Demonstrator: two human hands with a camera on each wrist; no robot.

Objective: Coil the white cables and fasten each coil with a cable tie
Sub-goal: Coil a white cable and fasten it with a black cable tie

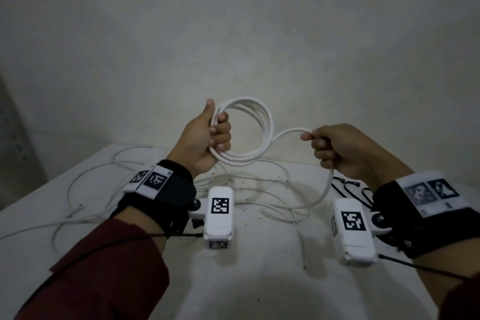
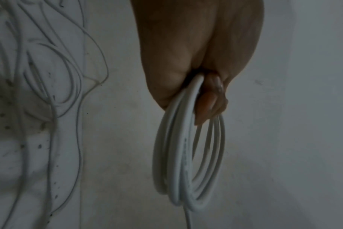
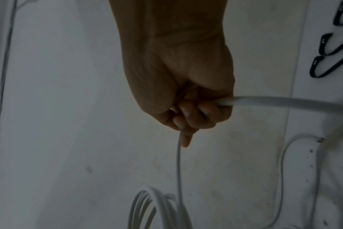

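Coiling step: your left hand (image 1: 207, 138) is gripping the round coil of thick white cable (image 1: 249, 132) above the worktop (image 1: 246, 280); your right hand (image 1: 337, 150) is clutching its tail, likely needing another loop.

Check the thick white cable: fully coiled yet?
Not yet. The left hand grips the coil; the right hand holds uncoiled cable.
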